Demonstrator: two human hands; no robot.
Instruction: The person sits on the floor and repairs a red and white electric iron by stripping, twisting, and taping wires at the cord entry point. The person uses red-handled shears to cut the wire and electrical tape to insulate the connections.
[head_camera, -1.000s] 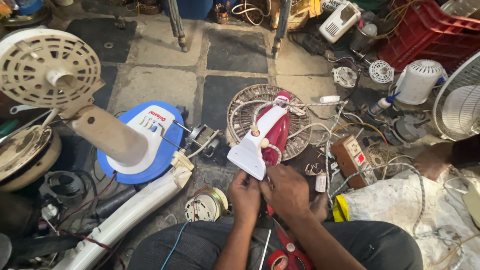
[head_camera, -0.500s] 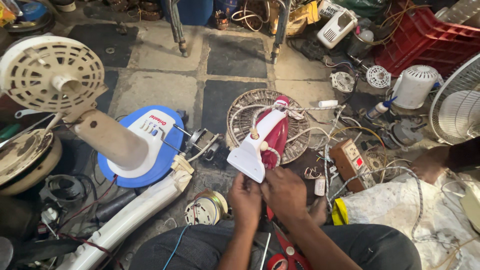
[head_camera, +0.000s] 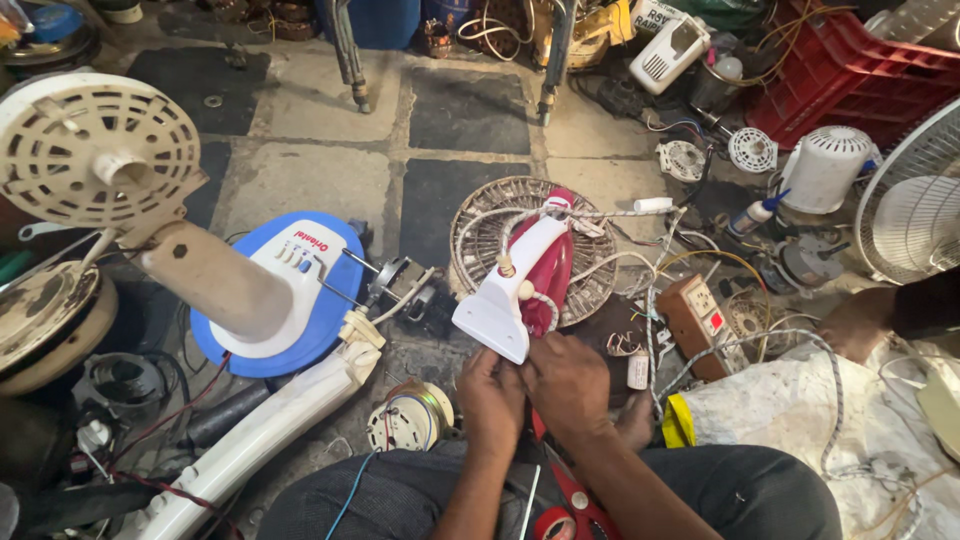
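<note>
Beyond the fingers, a round fan grille (head_camera: 480, 225) lies on the floor, a red-and-white clothes iron (head_camera: 525, 280) tilted over it. Left hand (head_camera: 489, 388) and right hand (head_camera: 568, 385) pinch the iron's white rear end, fingers pressed together.

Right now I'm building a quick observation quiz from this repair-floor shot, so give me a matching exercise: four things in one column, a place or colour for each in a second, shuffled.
Things:
1. clothes iron
2. fan base
3. plastic crate
4. round fan grille

Places or colours:
A. red, at the top right corner
B. white and pink, nose away from the person, its rear end at the left hand and right hand
C. cream, at the far left on a tilted stand
D. blue and white, left of the iron

Pairs: 1-B, 2-D, 3-A, 4-C
</note>
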